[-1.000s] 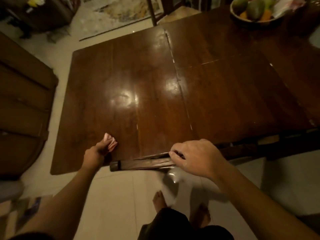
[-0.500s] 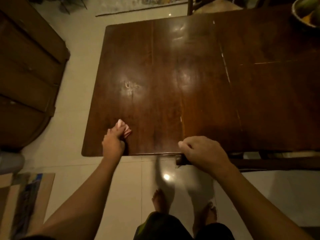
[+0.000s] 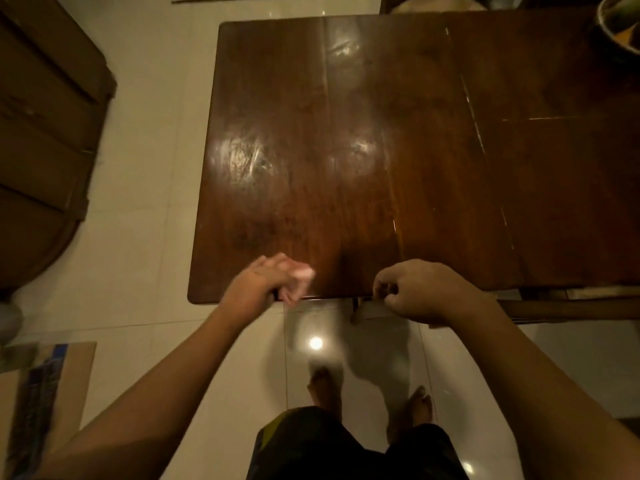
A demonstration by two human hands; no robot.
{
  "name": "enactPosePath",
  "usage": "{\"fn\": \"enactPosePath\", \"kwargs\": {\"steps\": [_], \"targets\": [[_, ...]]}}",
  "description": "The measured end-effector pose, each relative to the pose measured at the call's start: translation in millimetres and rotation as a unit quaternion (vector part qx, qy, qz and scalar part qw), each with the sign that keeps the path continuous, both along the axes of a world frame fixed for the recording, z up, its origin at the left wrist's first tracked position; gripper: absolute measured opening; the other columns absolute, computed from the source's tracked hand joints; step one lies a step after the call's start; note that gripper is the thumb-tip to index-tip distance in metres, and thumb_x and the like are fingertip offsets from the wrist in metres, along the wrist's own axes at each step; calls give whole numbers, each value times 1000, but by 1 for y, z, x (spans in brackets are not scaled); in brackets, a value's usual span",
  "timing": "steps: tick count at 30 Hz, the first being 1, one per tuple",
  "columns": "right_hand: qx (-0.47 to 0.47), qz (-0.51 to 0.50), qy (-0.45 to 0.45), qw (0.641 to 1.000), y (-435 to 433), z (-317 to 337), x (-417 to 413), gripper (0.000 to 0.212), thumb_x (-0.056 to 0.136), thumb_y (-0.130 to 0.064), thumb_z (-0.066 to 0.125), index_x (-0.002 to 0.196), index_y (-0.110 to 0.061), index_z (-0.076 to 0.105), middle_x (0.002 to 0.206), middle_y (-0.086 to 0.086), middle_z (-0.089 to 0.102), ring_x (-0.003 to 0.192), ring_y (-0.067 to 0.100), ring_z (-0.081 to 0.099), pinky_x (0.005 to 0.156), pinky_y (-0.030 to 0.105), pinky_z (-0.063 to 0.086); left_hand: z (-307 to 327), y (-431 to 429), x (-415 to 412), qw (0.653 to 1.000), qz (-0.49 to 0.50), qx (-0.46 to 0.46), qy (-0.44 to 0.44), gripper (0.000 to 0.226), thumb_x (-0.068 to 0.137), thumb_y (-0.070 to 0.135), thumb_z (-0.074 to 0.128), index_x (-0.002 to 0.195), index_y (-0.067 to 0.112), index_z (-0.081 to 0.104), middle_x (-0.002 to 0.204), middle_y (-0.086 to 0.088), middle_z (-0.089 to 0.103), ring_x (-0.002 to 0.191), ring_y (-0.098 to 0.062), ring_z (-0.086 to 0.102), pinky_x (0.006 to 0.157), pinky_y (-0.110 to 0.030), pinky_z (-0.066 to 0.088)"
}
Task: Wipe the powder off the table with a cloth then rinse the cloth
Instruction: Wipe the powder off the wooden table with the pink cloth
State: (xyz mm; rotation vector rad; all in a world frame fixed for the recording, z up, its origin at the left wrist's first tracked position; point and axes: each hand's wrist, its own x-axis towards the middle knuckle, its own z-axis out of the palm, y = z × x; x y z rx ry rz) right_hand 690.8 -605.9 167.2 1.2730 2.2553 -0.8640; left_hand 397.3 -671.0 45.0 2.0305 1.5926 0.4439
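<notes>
Dark polished wooden table: at its near edge the left hand, blurred, clutches a small pink cloth; the right hand curls closed over that edge.

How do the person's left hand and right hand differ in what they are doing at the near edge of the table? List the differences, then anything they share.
1. The left hand grips a pink cloth; the right hand holds no cloth.
2. The left hand looks motion-blurred; the right hand looks sharp.
3. The left hand lies over the table top; the right hand curls around its near edge.

Shared: both sit at the near edge, bare.
</notes>
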Motion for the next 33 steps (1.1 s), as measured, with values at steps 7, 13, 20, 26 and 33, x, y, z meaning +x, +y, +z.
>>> {"fn": "enactPosePath", "kwargs": {"steps": [7, 13, 20, 26, 33], "targets": [[33, -26, 19, 999, 0, -10, -23, 32, 96, -34, 56, 128, -32, 57, 121, -6, 62, 105, 13, 59, 94, 38, 51, -10, 41, -66, 942, 325, -26, 81, 79, 79, -8, 45, 144, 37, 38, 134, -12, 54, 115, -37, 53, 95, -49, 48], [75, -49, 47, 995, 7, -14, -39, 35, 98, -40, 51, 131, -30, 53, 110, -7, 66, 95, 11, 62, 95, 42, 50, -16, 22, -14, 989, 72, -23, 127, 89, 79, -8, 56, 154, 32, 26, 159, -3, 28, 144, -28, 27, 119, -46, 21], [108, -77, 61, 989, 7, -15, -39, 28, 99, -39, 51, 124, -28, 57, 99, -7, 68, 83, 7, 64, 85, 32, 56, -18, 54, -40, 962, 223, -91, 129, 80, 89, -6, 44, 155, 32, 21, 161, -6, 25, 149, -34, 15, 120, -54, 14], [228, -122, 115, 959, -3, -19, -31, 20, 96, -37, 48, 101, -27, 64, 72, -12, 59, 61, 2, 54, 63, 21, 49, -12, 77, 28, 982, 118, -65, 133, 77, 88, -2, 46, 153, 32, 23, 160, -5, 23, 146, -35, 18, 119, -53, 15], [278, -153, 89, 944, -44, -34, 35, 33, 92, -58, 37, 82, -36, 59, 65, -20, 52, 56, -4, 47, 55, 23, 35, -17, 36, 61, 980, -54, -51, 183, 85, 93, 1, 47, 154, 45, 7, 164, 9, 5, 151, -26, 3, 120, -51, 4]]}}
